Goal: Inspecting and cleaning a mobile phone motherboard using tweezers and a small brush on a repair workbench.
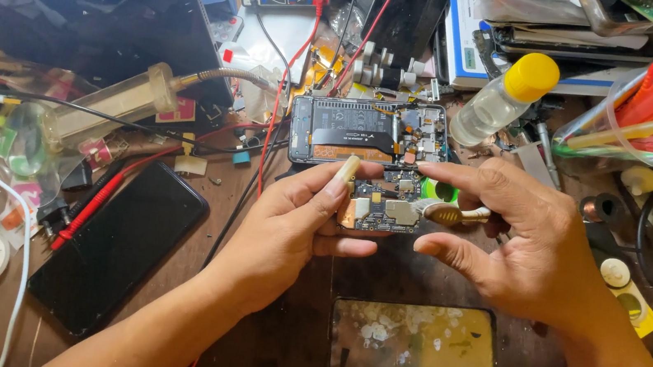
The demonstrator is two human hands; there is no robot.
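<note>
Holding circuit board (380, 207) flat, long axis vertical, both hands.

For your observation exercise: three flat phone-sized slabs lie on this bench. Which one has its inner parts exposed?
The opened phone just beyond the left hand and right hand. The black phone at left and the yellowish panel nearest the camera show only flat faces.

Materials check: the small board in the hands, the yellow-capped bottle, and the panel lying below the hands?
Small board: dark laminate with matte silvery metal shield cans and a copper-coloured patch.
Yellow-capped bottle: clear plastic by its look, with an opaque glossy yellow cap.
Panel: likely glass, with a glossy dark rim; yellowish face with white residue patches.
</note>
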